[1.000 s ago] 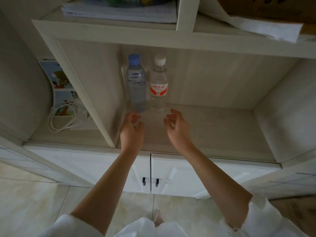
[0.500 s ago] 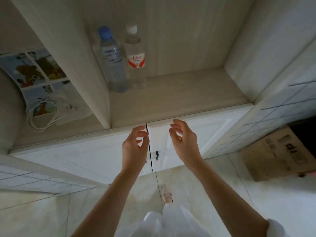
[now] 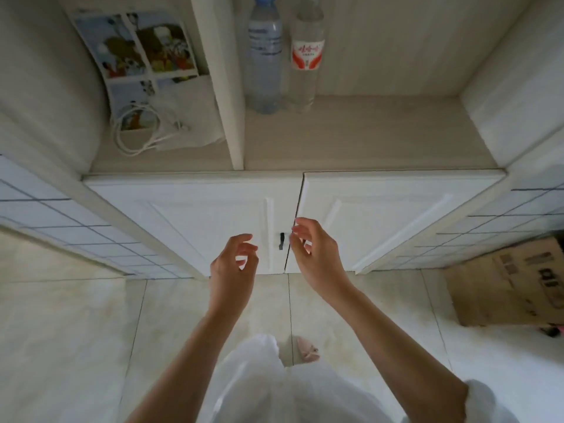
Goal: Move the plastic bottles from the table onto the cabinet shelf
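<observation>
Two plastic bottles, blue-capped [image 3: 264,56] and red-labelled [image 3: 306,53], stood upright, side by side on the cabinet shelf [image 3: 366,138]; left hand [image 3: 233,264] and right hand [image 3: 317,254] hung loosely curled, each grip empty; no table showed, so any remainder was seemingly undeterminable.

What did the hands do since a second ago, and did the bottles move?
Both hands pulled back out of the shelf, away from the bottles. The left hand and right hand are now down in front of the white cabinet doors, fingers loosely curled, holding nothing. The blue-capped bottle and the red-labelled bottle stayed upright side by side at the back of the shelf. The white cable stayed too.
</observation>
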Tool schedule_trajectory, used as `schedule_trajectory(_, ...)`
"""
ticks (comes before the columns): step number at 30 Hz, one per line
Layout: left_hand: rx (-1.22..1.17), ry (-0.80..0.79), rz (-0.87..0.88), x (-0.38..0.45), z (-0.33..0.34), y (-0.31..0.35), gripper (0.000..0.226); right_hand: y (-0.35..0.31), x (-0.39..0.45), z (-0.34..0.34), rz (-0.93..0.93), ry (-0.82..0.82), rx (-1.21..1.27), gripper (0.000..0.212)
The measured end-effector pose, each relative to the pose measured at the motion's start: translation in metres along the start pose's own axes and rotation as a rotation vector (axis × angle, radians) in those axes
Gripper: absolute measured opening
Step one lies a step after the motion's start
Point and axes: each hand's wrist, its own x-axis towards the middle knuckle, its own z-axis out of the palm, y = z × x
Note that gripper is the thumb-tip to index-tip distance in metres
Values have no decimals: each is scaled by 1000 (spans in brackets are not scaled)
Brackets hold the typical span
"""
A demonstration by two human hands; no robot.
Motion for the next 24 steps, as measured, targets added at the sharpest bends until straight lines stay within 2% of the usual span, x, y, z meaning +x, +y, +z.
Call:
schedule_trajectory(6, 1, 240, -172, -38, -2, -19, 27, 1, -1, 15, -139, -278, -53, 36)
schedule_trajectory(12, -71, 524, -436, -135, 6, -24, 29, 3, -32, 23, -309, -610, -67, 34)
schedule_trajectory(19, -36, 901, -679, -273, 14, -27, 22, 12, -114, 50, -513, -970, -178, 35)
schedule_trajectory(24, 3, 1151, -846, -383, 26, -21, 20, 27, -206, 63, -687, -1244, -274, 35)
